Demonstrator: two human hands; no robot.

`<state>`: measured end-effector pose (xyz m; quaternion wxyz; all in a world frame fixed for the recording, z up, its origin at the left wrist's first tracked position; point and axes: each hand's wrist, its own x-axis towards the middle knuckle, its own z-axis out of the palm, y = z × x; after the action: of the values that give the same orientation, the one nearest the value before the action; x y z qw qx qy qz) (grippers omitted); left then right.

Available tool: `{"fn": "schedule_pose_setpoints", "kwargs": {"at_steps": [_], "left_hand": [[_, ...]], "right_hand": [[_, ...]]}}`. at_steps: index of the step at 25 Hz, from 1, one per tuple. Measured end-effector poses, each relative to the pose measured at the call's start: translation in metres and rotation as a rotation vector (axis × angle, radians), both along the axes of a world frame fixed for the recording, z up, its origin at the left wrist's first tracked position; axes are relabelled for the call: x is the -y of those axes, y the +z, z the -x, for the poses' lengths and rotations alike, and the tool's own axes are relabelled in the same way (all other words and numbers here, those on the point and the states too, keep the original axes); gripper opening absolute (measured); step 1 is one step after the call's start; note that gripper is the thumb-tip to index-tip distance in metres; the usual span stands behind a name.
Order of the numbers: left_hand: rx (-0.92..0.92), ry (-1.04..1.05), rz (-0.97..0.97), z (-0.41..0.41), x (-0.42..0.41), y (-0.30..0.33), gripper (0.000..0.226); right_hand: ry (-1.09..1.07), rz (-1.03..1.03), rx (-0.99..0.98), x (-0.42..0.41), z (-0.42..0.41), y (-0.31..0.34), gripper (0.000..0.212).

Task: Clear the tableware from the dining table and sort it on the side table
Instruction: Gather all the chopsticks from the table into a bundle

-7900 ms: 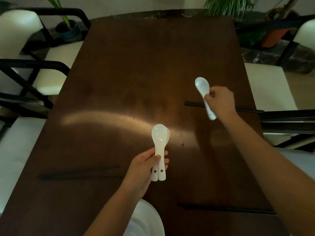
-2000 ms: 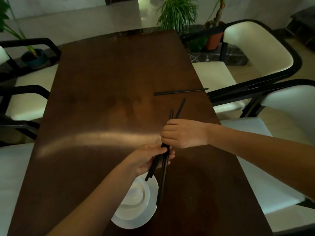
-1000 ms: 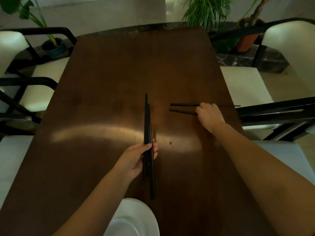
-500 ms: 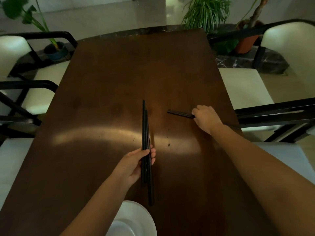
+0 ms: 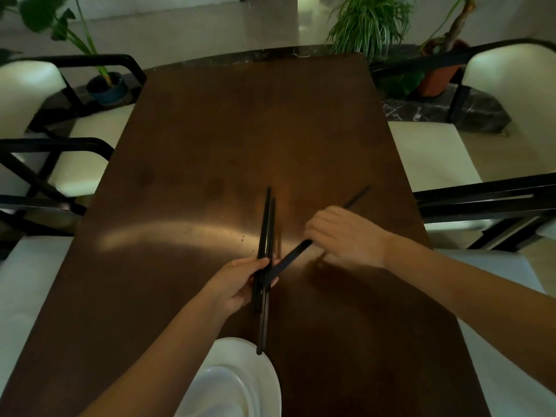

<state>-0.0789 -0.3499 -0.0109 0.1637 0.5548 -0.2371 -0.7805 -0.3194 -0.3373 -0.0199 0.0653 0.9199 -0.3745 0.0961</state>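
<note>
Chopsticks filled both of your hands over the dark wooden dining table (image 5: pixel 210 152) in the head view. Your left hand (image 5: pixel 237 284) was closed around a bundle of black chopsticks (image 5: pixel 266 230), gripped near the middle so that they pointed almost straight away from you, their near ends hanging just above the rim of the white plate (image 5: pixel 264 374) at the table's near edge. Your right hand (image 5: pixel 346 236) was curled shut on a second pair of chopsticks (image 5: pixel 290 258), held slanted: the thick ends reached down and left until they met the bundle at your left fingers (image 5: pixel 272 282), while the thin tips (image 5: pixel 359 195) stuck out past your knuckles toward the table's right side. That pair looked blurred, so you could not tell whether it was one stick or two along its whole length. A pale streak of light lay across the tabletop just left of the bundle. White-cushioned chairs with black frames (image 5: pixel 433 152) stood on both sides of the table, and potted plants (image 5: pixel 370 22) stood beyond its far end.
</note>
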Motion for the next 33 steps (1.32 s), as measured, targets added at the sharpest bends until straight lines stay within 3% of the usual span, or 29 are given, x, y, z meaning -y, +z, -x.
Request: {"fn": "schedule_pose_setpoints", "kwargs": {"at_steps": [4,9,13,14,16,18,19,21,23,25,28,31,33], "left_hand": [[-0.03,-0.171,0.02,0.006,-0.01,0.013,0.018],[-0.115,-0.12,0.007,0.008,-0.028,0.017,0.02],[-0.145,-0.015,0.038,0.01,-0.038,0.018,0.019],[-0.168,0.03,0.033,0.01,-0.039,0.019,0.02],[-0.203,0.081,0.044,0.009,-0.04,0.02,0.023],[-0.232,0.066,0.063,0.01,-0.042,0.024,0.023],[-0.252,0.049,0.067,0.012,-0.043,0.026,0.022],[-0.286,0.008,0.073,0.016,-0.046,0.031,0.021],[-0.286,-0.052,0.088,0.02,-0.049,0.036,0.02],[-0.286,-0.102,0.099,0.023,-0.05,0.04,0.02],[-0.288,-0.141,0.078,0.019,-0.051,0.045,0.026],[-0.348,-0.146,-0.038,0.006,-0.06,0.041,0.047],[-0.43,-0.026,-0.124,-0.002,-0.072,0.035,0.06]], "right_hand": [[0.252,0.04,-0.065,-0.016,-0.033,0.025,0.03],[0.276,0.102,-0.151,-0.019,-0.042,0.034,0.024],[0.179,0.13,0.013,-0.023,-0.05,0.039,0.016],[0.058,0.127,0.11,-0.025,-0.05,0.037,0.019],[-0.401,0.015,0.48,-0.033,-0.05,0.032,0.039],[-0.923,-0.371,0.997,-0.036,-0.053,0.035,0.043],[-1.057,-0.629,1.209,-0.035,-0.059,0.039,0.039],[-1.049,-0.992,1.604,-0.031,-0.068,0.038,0.034],[-0.925,-1.173,1.882,-0.029,-0.073,0.044,0.033],[-0.804,-1.156,1.844,-0.03,-0.067,0.052,0.025],[-0.797,-1.097,1.667,-0.034,-0.056,0.063,0.019],[-0.825,-0.988,1.603,-0.034,-0.052,0.079,0.022],[-0.815,-0.881,1.596,-0.031,-0.045,0.094,0.021]]}}
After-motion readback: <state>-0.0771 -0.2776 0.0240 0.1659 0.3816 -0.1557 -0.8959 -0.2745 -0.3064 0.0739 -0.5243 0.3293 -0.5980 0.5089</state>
